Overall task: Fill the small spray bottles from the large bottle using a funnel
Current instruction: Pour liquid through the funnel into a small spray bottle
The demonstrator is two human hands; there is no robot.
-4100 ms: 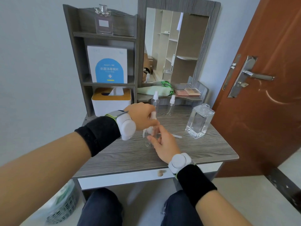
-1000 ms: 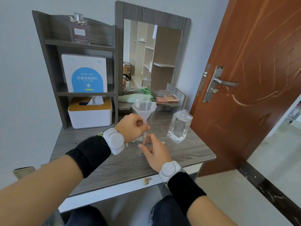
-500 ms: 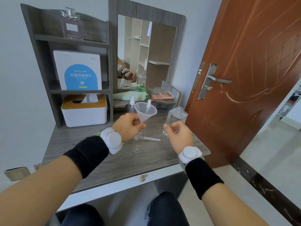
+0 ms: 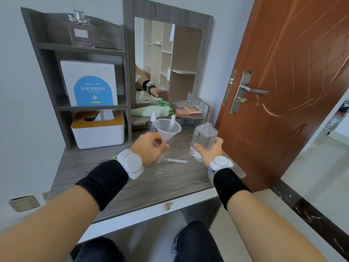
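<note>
Has brought the right hand (image 4: 209,151) across from mid-air since half a second ago; now grips the large bottle (image 4: 203,138) low on its body, centre right of frame, cap off, slightly tilted. Pinches the funnel (image 4: 167,129) by its stem with the left hand (image 4: 149,148), holding the spout in the open neck of the small bottle (image 4: 161,166) at frame centre. Risks tipping that light, empty bottle, or slopping liquid over the funnel rim by pouring too fast. Should mind the spray head (image 4: 177,160) lying between both bottles. Works near the right edge of the table (image 4: 132,186), beside the door (image 4: 283,91); finds open tabletop lower left.
</note>
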